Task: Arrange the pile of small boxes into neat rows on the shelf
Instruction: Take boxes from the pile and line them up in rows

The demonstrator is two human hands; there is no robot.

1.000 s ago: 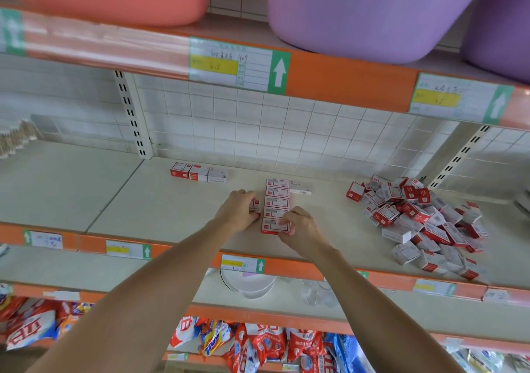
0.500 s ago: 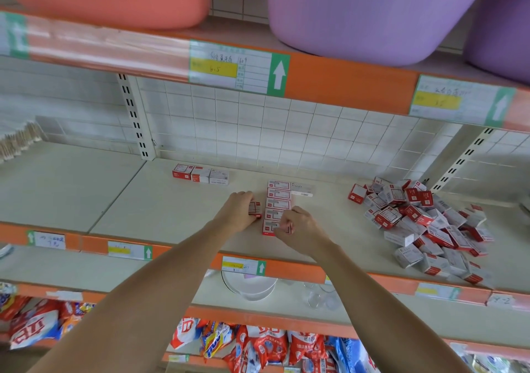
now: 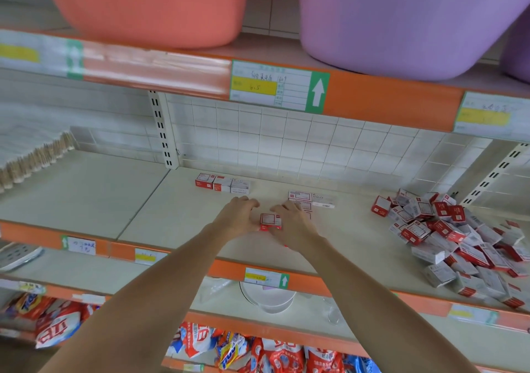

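Boxes, from the head view: one small red-and-white box (image 3: 270,221) sits at mid-frame on the shelf (image 3: 172,215), pinched between the left hand (image 3: 240,215) and right hand (image 3: 289,223), both grasping its short ends. The pile (image 3: 459,237) lies loose at right of frame. They look light, stiff cardboard, easily crushed, so best held by the side faces.

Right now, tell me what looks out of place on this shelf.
The pile of small boxes at the right end is a jumble, tilted every way and overlapping. One long box lies crosswise at the back of the column behind the right hand. The short row near the wall looks tidy.
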